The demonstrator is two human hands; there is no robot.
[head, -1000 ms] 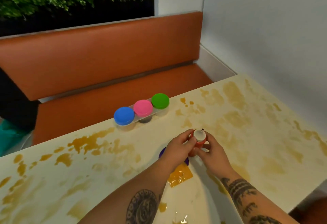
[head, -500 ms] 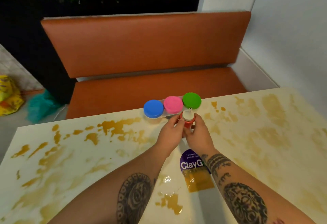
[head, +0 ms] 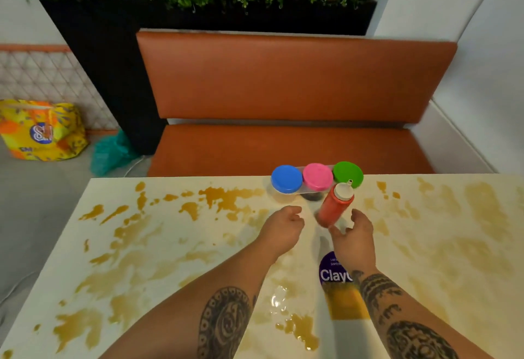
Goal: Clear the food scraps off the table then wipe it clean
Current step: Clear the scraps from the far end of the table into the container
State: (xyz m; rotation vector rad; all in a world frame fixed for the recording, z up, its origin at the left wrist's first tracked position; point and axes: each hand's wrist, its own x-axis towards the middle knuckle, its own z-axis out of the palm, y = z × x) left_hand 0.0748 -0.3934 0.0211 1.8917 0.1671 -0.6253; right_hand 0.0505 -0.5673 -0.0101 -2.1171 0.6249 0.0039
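The cream table [head: 453, 245] is smeared all over with yellow-brown sauce stains [head: 224, 199]. A red squeeze bottle [head: 336, 205] with a white cap leans to the left near the far edge. My right hand [head: 354, 242] is just below it, fingers spread, thumb and fingertips at the bottle's base. My left hand [head: 283, 231] hovers to the bottle's left, fingers loosely curled and holding nothing.
Three tubs with blue [head: 286, 178], pink [head: 317, 176] and green [head: 348, 173] lids stand in a row at the far edge. A white pack with a purple label [head: 330, 270] lies under my right forearm. An orange bench [head: 283, 146] is behind the table.
Both hands gripped the red bottle before; now they have come off it and spread apart, and the bottle leans left. The camera has tilted up and drawn back.
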